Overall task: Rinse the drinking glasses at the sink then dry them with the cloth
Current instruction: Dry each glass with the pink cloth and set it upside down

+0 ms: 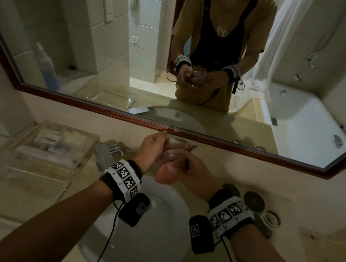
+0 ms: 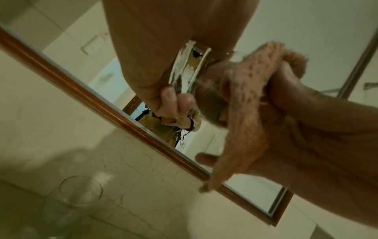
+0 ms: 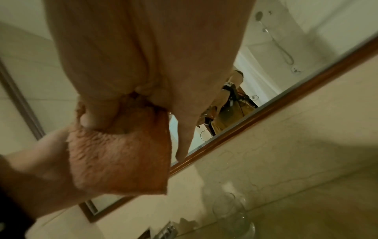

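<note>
Above the white sink point(image 1: 149, 240), in front of the wood-framed mirror point(image 1: 242, 149), both hands meet around a clear drinking glass point(image 1: 174, 148) held in the air. The left hand point(image 1: 149, 150) has its fingers curled round the glass, so its grip is closed on it; in the left wrist view the fingertips point(image 2: 169, 97) press against the glass wall. The right hand point(image 1: 186, 170) holds an orange-brown cloth point(image 3: 120, 155), its grip clenched on the fabric, with the thumb point(image 3: 96, 116) pressing into the cloth against the glass. A second glass point(image 2: 80, 193) stands on the table by the wall, apart from the hands. The chrome faucet point(image 1: 109, 149) sits left of the hands, and clear trays point(image 1: 56, 147) lie on the table further left.
</note>
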Tool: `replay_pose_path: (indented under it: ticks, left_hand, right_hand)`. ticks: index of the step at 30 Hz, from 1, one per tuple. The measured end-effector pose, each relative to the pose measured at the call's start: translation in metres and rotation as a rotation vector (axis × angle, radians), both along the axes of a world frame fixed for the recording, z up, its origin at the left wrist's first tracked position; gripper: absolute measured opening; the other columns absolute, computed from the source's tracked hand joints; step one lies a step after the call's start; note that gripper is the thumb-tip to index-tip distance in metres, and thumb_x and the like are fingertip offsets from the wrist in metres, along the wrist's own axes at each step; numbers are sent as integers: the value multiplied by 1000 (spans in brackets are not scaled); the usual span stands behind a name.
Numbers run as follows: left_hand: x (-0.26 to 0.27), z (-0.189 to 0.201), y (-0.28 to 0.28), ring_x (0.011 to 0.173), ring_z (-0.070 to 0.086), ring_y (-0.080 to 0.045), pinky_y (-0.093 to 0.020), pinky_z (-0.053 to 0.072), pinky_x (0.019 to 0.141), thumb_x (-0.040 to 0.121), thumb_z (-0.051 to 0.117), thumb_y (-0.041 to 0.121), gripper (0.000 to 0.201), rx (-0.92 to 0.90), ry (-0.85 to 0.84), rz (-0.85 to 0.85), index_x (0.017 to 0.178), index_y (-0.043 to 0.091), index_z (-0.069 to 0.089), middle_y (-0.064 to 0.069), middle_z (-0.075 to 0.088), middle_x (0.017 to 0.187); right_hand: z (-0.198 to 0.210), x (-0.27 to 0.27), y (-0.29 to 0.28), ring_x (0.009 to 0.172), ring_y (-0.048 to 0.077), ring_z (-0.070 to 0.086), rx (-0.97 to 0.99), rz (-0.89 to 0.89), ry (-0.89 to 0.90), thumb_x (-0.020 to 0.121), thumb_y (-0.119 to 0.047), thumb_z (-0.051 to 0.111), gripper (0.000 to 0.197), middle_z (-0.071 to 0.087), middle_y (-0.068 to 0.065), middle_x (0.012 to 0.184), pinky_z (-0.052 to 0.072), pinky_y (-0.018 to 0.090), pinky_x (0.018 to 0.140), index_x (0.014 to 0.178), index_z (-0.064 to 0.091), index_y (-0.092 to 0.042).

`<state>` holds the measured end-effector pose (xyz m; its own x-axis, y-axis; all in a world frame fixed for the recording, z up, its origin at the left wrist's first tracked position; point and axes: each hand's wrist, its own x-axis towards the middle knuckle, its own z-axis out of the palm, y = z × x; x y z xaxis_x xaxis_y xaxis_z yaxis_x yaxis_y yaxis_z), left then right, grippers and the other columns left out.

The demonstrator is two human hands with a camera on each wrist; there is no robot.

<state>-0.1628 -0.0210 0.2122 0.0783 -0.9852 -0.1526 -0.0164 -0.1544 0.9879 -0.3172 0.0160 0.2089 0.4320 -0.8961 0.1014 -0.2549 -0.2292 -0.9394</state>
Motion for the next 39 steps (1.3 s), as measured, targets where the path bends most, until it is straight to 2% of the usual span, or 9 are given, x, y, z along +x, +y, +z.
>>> replay_pose_path:
  ticks: [3, 7, 10, 14, 20, 27, 32, 36, 39]
  left_hand:
    - [-2, 2, -1, 69, 62, -25, -33, 48, 64, 99, 41, 34, 37, 47, 56, -6, 81, 10, 62, -13, 67, 80]
    - [-6, 2, 1, 92, 69, -32, -40, 53, 81, 99, 38, 37, 42, 74, 75, -48, 94, 7, 68, -16, 73, 93]
    - [-11, 9, 3, 91, 69, -28, -34, 54, 80, 101, 38, 32, 43, 20, 62, -27, 103, 0, 67, -16, 73, 96]
    - [-17, 13, 2, 95, 68, -29, -39, 53, 89, 100, 38, 33, 43, 13, 54, -67, 104, 2, 67, -14, 73, 98]
    - [-22, 2, 5, 92, 67, -26, -48, 50, 91, 86, 39, 52, 50, -69, -44, 10, 90, 13, 70, -8, 73, 92]
    - [-23, 11, 8, 94, 68, -30, -49, 52, 90, 96, 42, 36, 40, 16, 52, 17, 94, 9, 71, -12, 73, 94]
    - [-20, 20, 7, 88, 67, -24, -34, 54, 80, 100, 38, 31, 39, -57, 21, -15, 99, 2, 65, -12, 71, 95]
    - [-18, 25, 2, 79, 62, -19, -26, 52, 72, 100, 38, 26, 32, -114, 19, -28, 90, 3, 57, -13, 65, 88]
    - [-14, 24, -3, 83, 61, -24, -38, 50, 80, 100, 38, 30, 31, -91, 3, -73, 89, 7, 56, -19, 64, 92]
  right_hand:
    - [-2, 1, 2, 91, 5, 64, 0, -128, -187, 83, 7, 68, 41, 64, -5, 101, 50, 22, 79, 108, 49, -20]
    - [-3, 4, 7, 93, 15, 69, 52, -220, -317, 83, 9, 66, 64, 68, 9, 102, 55, 28, 78, 126, 32, -24]
    - [-2, -1, 5, 102, 8, 67, 38, -165, -208, 88, 1, 65, 89, 69, 1, 107, 53, 23, 86, 149, 9, -31]
    - [0, -7, 1, 123, 10, 55, -23, -97, -34, 94, -12, 61, 91, 57, 4, 134, 44, 26, 103, 150, -7, -34]
    - [0, -4, 2, 111, -9, 56, 24, -212, -149, 96, -10, 56, 78, 55, -16, 124, 47, 22, 99, 154, 6, -23]
    - [1, 6, 14, 82, 18, 71, 43, -367, -385, 87, -2, 66, 55, 71, 8, 98, 60, 33, 70, 126, 33, -21]
    - [1, 0, 1, 88, 5, 68, 11, -239, -153, 87, -12, 70, 23, 72, -12, 93, 58, 31, 75, 100, 61, -29]
    - [6, -5, -2, 90, 18, 70, 32, -127, -71, 88, -15, 70, 15, 75, -1, 92, 57, 38, 83, 91, 73, -29]
    - [12, -8, 1, 71, 14, 63, 21, -71, -74, 90, -11, 67, 10, 71, 10, 81, 53, 30, 70, 81, 70, -14]
